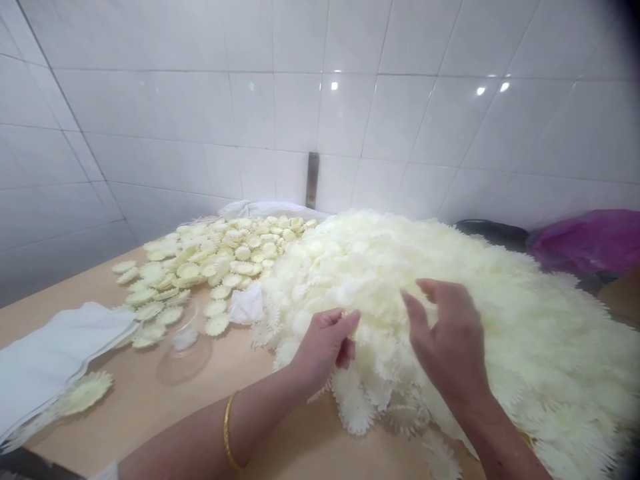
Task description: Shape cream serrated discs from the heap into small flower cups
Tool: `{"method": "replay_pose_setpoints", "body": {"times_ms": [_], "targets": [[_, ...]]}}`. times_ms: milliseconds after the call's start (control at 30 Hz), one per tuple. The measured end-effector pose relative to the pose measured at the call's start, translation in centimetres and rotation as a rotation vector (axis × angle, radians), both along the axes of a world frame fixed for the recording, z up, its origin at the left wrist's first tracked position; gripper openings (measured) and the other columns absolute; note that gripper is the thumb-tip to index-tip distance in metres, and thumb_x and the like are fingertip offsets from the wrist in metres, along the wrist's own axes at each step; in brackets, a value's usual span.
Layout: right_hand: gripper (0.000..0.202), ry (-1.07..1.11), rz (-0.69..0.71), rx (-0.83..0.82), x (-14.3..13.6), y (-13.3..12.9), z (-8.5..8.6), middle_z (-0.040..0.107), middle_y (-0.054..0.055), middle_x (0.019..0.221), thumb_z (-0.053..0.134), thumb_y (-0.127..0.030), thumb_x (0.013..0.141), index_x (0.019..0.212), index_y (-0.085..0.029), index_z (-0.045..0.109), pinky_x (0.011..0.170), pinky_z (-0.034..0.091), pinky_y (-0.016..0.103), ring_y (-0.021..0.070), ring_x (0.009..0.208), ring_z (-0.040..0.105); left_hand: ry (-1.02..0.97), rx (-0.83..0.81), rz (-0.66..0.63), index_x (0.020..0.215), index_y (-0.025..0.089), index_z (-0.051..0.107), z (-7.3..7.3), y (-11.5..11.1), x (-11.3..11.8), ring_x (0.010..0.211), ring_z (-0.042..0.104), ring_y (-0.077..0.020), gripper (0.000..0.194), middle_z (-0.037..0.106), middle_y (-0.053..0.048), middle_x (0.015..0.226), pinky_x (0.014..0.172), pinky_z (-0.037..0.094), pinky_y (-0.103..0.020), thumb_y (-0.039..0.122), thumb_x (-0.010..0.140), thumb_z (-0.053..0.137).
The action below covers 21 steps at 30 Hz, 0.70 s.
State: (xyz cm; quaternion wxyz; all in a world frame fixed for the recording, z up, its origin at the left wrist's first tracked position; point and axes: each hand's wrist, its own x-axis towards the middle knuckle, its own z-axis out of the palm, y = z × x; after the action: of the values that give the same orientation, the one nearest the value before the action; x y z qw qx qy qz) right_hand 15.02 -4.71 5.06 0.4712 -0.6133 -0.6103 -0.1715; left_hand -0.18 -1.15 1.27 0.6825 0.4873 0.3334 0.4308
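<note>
A big mound of thin, pale-yellow scalloped flower-shaped pieces point(370, 260) spreads across the middle and right of the table. In front of it is my left hand point(327, 343), its thumb pressed against curled fingers; whatever may be in the pinch is too small or hidden to make out. My right hand point(450, 340) hovers over the mound, thumb and index finger apart with nothing visible between them. Left of the mound lie many small stacked yellow scalloped discs point(215, 257), thicker than the loose pieces.
A small clear dish point(185, 340) with something white in it stands on the brown table point(210, 407). Near it are a crumpled white scrap point(247, 304) and white sheets point(65, 353) over some flower pieces. A purple plastic bag point(587, 240) and a dark round object point(493, 233) sit by the tiled wall.
</note>
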Motion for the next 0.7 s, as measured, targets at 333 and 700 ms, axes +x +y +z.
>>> {"method": "replay_pose_setpoints", "body": {"times_ms": [333,700], "targets": [[0.011,0.445,0.594,-0.432,-3.0,-0.1,-1.5,0.054,-0.002,0.064,0.054,-0.029,0.077,0.074,-0.019,0.051,0.059,0.042,0.025,0.0132,0.061,0.052,-0.055,0.016,-0.183,0.058,0.013,0.051,0.2,0.0,-0.1,0.042,0.048,-0.0082,0.05,0.05,-0.001,0.048,0.044,0.037,-0.021,0.057,0.077,0.04],[0.034,0.481,0.416,-0.37,-2.3,0.2,-2.6,0.038,-0.005,0.044,0.041,-0.037,0.083,0.055,-0.019,0.038,0.042,0.031,0.02,0.0093,0.043,0.038,-0.005,-0.065,-0.255,0.07,0.014,0.051,0.0,-0.4,0.4,0.045,0.052,-0.0092,0.027,0.058,-0.001,0.056,0.048,0.041,-0.022,0.036,0.066,0.065]]}}
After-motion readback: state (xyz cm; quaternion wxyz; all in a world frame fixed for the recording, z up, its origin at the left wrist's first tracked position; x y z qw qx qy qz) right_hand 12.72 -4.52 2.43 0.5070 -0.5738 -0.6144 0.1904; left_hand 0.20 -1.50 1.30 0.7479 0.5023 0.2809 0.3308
